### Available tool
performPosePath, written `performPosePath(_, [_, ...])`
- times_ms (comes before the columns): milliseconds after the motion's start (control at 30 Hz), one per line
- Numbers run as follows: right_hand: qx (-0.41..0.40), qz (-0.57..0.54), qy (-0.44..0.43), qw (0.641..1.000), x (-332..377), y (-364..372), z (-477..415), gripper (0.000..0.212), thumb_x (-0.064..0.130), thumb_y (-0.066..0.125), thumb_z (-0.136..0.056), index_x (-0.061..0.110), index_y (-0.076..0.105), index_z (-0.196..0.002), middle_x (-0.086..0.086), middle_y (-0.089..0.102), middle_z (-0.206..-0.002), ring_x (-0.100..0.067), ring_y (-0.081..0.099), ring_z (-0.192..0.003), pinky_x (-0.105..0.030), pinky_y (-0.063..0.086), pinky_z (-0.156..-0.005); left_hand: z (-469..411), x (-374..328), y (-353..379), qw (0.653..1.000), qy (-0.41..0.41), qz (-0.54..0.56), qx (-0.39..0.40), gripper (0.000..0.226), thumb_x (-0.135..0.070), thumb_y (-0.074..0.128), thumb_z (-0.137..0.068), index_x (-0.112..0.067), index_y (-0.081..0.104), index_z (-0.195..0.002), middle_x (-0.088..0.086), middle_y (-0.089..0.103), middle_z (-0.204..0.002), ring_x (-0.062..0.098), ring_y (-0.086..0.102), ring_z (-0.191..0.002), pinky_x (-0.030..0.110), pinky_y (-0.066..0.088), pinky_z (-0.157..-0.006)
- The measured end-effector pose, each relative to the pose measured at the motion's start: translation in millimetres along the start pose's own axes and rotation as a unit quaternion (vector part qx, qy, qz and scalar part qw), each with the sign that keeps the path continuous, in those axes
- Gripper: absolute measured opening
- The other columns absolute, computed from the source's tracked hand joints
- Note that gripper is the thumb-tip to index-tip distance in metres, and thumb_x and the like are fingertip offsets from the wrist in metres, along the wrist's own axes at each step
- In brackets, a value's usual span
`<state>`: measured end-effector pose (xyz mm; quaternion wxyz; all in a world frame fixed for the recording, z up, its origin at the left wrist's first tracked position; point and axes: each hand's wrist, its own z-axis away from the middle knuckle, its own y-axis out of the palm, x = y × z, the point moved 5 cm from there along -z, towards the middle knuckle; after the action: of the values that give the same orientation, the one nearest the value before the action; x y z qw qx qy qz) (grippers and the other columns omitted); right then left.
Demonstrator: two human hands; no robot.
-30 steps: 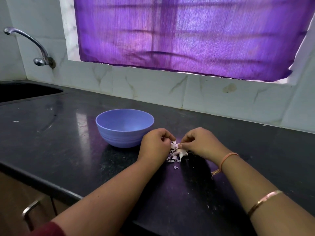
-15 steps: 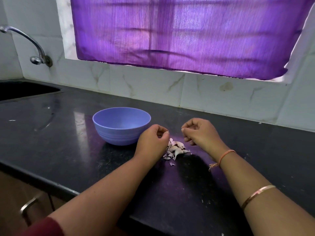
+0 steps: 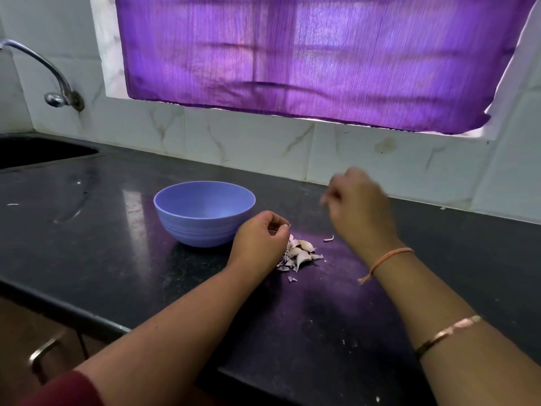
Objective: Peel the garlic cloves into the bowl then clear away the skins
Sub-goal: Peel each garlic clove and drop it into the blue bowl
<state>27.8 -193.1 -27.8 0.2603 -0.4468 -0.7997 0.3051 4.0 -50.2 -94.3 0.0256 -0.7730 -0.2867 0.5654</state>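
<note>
A blue-violet bowl stands on the black counter; its visible inside shows nothing. Just right of it lies a small pile of garlic cloves and skins, with one loose skin a little beyond. My left hand rests at the pile's left edge, fingers curled around a small pale clove at the fingertips. My right hand is lifted above and behind the pile, blurred by motion, with its fingers curled; whether it holds anything is unclear.
A sink with a curved tap sits at the far left. A tiled wall and a purple curtain run behind the counter. The counter's front edge lies near, with a drawer handle below it.
My hands have come apart from the clove that they worked together. The right hand rose up and to the right; a loose skin now lies beyond the pile. The left hand stayed.
</note>
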Motion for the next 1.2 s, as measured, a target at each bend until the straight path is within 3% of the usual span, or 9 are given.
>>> performPosePath(67, [0.199, 0.043, 0.045, 0.978, -13, 34, 9, 0.020, 0.002, 0.064, -0.079, 0.010, 0.057, -0.063, -0.010, 0.065, -0.082, -0.028, 0.063, -0.081, -0.029, 0.046, -0.067, 1, 0, -1, 1.000, 0.001, 0.004, -0.004, 0.009, -0.017, 0.055, -0.091, -0.019, 0.063, -0.087, -0.013, 0.059, -0.072, 0.000, 0.054, -0.063, 0.003, 0.039, -0.050])
performPosePath(100, [0.226, 0.022, 0.064, 0.972, -18, 39, 11, 0.025, 0.003, 0.068, -0.078, 0.013, 0.055, -0.059, -0.010, 0.067, -0.080, -0.024, 0.065, -0.079, -0.026, 0.046, -0.067, 1, -1, -1, 1.000, 0.002, 0.004, -0.005, 0.009, -0.016, 0.055, -0.090, -0.019, 0.063, -0.087, -0.013, 0.060, -0.073, -0.001, 0.055, -0.064, 0.003, 0.039, -0.051])
performPosePath(233, [0.095, -0.194, 0.132, 0.968, -20, 22, 5, 0.017, 0.006, 0.070, -0.079, 0.008, 0.062, -0.065, 0.005, 0.061, -0.060, 0.004, 0.053, -0.047, -0.006, 0.041, -0.051, 0, -1, 0, 1.000, 0.013, 0.017, 0.001, 0.020, -0.005, 0.052, -0.088, -0.020, 0.065, -0.086, -0.012, 0.062, -0.074, -0.001, 0.053, -0.058, 0.008, 0.042, -0.051])
performPosePath(433, [0.148, -0.560, 0.281, 0.765, -10, 27, 18, 0.005, -0.009, 0.059, -0.082, -0.006, 0.063, -0.081, -0.013, 0.063, -0.071, -0.012, 0.061, -0.055, -0.016, 0.055, -0.056, 4, -7, 2, 0.998, 0.035, 0.048, 0.021, 0.012, -0.014, 0.058, -0.089, -0.018, 0.070, -0.089, -0.008, 0.067, -0.073, -0.007, 0.056, -0.057, 0.007, 0.045, -0.056])
performPosePath(567, [0.155, -0.597, 0.293, 0.731, -6, 28, 22, 0.009, -0.011, 0.058, -0.082, -0.005, 0.062, -0.079, -0.015, 0.063, -0.072, -0.014, 0.064, -0.057, -0.018, 0.057, -0.059, 4, -9, 2, 0.997, 0.049, 0.062, 0.025, 0.009, -0.016, 0.062, -0.088, -0.016, 0.071, -0.088, -0.012, 0.065, -0.067, -0.008, 0.057, -0.057, 0.007, 0.044, -0.057])
performPosePath(767, [0.156, -0.570, 0.274, 0.759, -3, 30, 27, 0.008, -0.010, 0.060, -0.083, -0.005, 0.064, -0.087, -0.016, 0.065, -0.076, -0.018, 0.065, -0.065, -0.021, 0.058, -0.064, 5, -9, 0, 0.997, 0.055, 0.053, 0.011, 0.010, -0.015, 0.063, -0.087, -0.013, 0.073, -0.086, -0.013, 0.065, -0.064, -0.009, 0.057, -0.054, 0.006, 0.042, -0.054])
performPosePath(900, [0.155, -0.486, 0.225, 0.830, -2, 29, 25, 0.017, -0.005, 0.066, -0.080, -0.007, 0.067, -0.096, -0.016, 0.069, -0.082, -0.020, 0.068, -0.070, -0.024, 0.058, -0.069, 5, -8, -1, 0.998, 0.045, 0.044, -0.002, 0.010, -0.015, 0.065, -0.086, -0.013, 0.073, -0.082, -0.014, 0.064, -0.061, -0.006, 0.057, -0.053, 0.009, 0.045, -0.054])
performPosePath(1067, [0.132, -0.262, 0.091, 0.952, 7, 23, 21, 0.013, 0.014, 0.074, -0.077, 0.014, 0.074, -0.091, -0.002, 0.073, -0.084, -0.012, 0.068, -0.078, -0.026, 0.055, -0.077, 2, -6, -2, 0.998, 0.031, 0.047, -0.009, 0.010, -0.014, 0.064, -0.085, -0.014, 0.073, -0.082, -0.009, 0.067, -0.064, 0.002, 0.060, -0.057, 0.016, 0.049, -0.057])
performPosePath(1200, [0.110, -0.230, 0.058, 0.965, 9, 21, 21, 0.007, 0.019, 0.071, -0.080, 0.020, 0.074, -0.086, 0.003, 0.072, -0.081, -0.006, 0.065, -0.076, -0.025, 0.054, -0.074, 3, -7, -3, 0.998, 0.031, 0.048, -0.003, 0.010, -0.013, 0.064, -0.086, -0.016, 0.072, -0.080, -0.006, 0.069, -0.068, 0.006, 0.063, -0.063, 0.019, 0.051, -0.062])
